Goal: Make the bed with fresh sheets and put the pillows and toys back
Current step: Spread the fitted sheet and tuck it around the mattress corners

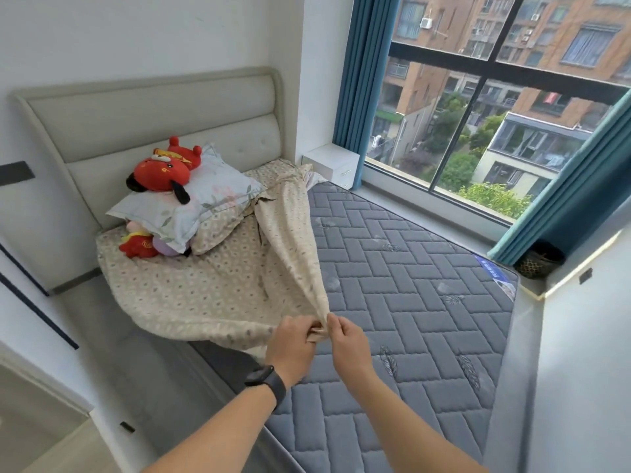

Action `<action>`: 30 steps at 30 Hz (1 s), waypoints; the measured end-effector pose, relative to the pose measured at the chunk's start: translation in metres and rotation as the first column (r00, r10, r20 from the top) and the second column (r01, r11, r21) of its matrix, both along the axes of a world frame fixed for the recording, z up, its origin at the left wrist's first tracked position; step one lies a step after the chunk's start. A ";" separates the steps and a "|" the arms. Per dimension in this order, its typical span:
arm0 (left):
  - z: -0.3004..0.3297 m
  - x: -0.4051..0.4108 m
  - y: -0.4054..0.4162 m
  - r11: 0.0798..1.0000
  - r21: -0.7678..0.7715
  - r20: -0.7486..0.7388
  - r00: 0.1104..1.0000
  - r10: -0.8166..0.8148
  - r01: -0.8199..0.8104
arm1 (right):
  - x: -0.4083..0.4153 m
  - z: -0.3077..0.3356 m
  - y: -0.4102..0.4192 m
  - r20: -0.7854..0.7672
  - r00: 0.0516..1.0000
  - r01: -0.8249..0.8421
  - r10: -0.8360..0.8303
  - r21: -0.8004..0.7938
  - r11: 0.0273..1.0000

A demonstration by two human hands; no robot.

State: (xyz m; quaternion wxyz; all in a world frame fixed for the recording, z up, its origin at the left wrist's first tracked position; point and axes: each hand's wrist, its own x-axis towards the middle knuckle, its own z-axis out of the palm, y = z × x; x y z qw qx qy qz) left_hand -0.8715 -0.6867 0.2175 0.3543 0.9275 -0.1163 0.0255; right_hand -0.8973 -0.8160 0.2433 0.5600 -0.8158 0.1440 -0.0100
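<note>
The sheet [211, 295] looks light, thin and limp, so it should gather and drag easily, though the pillows [205, 196] and red toys [160, 172] stacked on its far left part would likely weigh that end down. A corner or hem seems the best place to grip.

The sheet lies bunched over the left half of the grey mattress [409, 285], peeled off the right half, with one fold rising in a ridge from the far end to the near edge. Both hands meet at that near tip: the left hand [293, 343] and right hand [348, 343] have fingers closed in a pinch on the same bunched corner, the cloth caught between them, almost touching each other.
</note>
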 end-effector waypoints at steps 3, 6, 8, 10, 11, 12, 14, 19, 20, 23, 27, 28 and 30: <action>0.001 -0.010 -0.002 0.998 0.024 0.079 0.995 -0.052 0.051 | -0.013 0.004 -0.018 -0.050 0.998 0.039 -0.036 0.066 0.997; 0.003 -0.023 -0.004 0.993 -0.113 0.044 0.998 -0.041 0.045 | -0.012 0.004 -0.027 -0.110 0.994 -0.005 0.019 0.124 0.992; 0.002 -0.032 -0.009 0.986 -0.165 0.025 1.000 0.012 -0.008 | -0.011 0.004 -0.030 -0.170 0.983 -0.032 0.065 0.189 0.981; 0.003 -0.041 -0.020 0.977 -0.201 0.015 0.997 0.071 -0.066 | -0.014 0.005 -0.037 -0.245 0.964 -0.036 0.101 0.254 0.966; 0.004 -0.044 -0.028 0.969 -0.218 0.000 0.993 0.117 -0.114 | -0.017 0.006 -0.041 -0.290 0.951 -0.024 0.110 0.283 0.959; 0.008 -0.050 -0.039 0.957 -0.242 -0.016 0.987 0.159 -0.158 | -0.022 0.010 -0.049 -0.340 0.932 -0.006 0.121 0.321 0.947; 0.019 -0.058 -0.057 0.936 -0.281 -0.046 0.977 0.206 -0.210 | -0.028 0.010 -0.064 -0.447 0.875 0.036 0.187 0.444 0.895; 0.039 -0.086 -0.090 0.940 -0.254 -0.150 0.969 0.194 -0.228 | -0.031 -0.010 -0.086 -0.459 0.774 0.076 0.436 0.751 0.656; 0.041 -0.091 -0.091 0.942 -0.249 -0.171 0.967 0.186 -0.226 | -0.031 -0.011 -0.085 -0.435 0.787 0.068 0.437 0.765 0.640; 0.045 -0.111 -0.090 0.909 -0.298 -0.180 0.952 0.247 -0.292 | -0.035 -0.008 -0.083 -0.417 0.818 0.059 0.395 0.745 0.664; 0.035 -0.137 -0.073 0.828 -0.318 -0.197 0.887 0.418 -0.461 | -0.054 0.001 -0.086 -0.389 0.859 -0.092 0.332 0.521 0.849; 0.027 -0.144 -0.071 0.825 -0.292 -0.172 0.875 0.452 -0.483 | -0.062 0.004 -0.089 -0.356 0.876 -0.133 0.326 0.473 0.871; 0.012 -0.153 -0.075 0.824 -0.243 -0.112 0.858 0.501 -0.512 | -0.075 0.009 -0.096 -0.290 0.906 -0.170 0.309 0.420 0.892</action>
